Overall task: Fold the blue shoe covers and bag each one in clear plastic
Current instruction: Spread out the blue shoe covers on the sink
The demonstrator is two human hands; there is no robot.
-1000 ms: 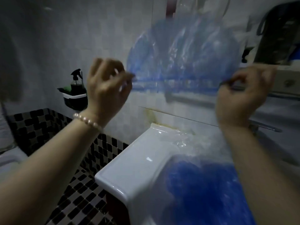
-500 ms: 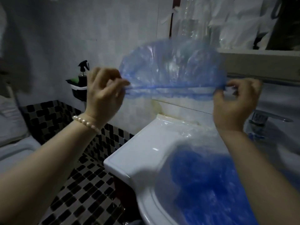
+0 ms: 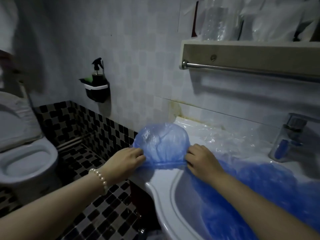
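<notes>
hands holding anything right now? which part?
Yes: one blue shoe cover, laid on the sink rim. Left hand and right hand each pinch an end of its gathered elastic edge.

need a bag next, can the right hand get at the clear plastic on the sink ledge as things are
Probably yes. The clear plastic lies on the sink ledge just beyond the right hand, nothing between them. But that hand is pinching the shoe cover, so it must let go first.
</notes>
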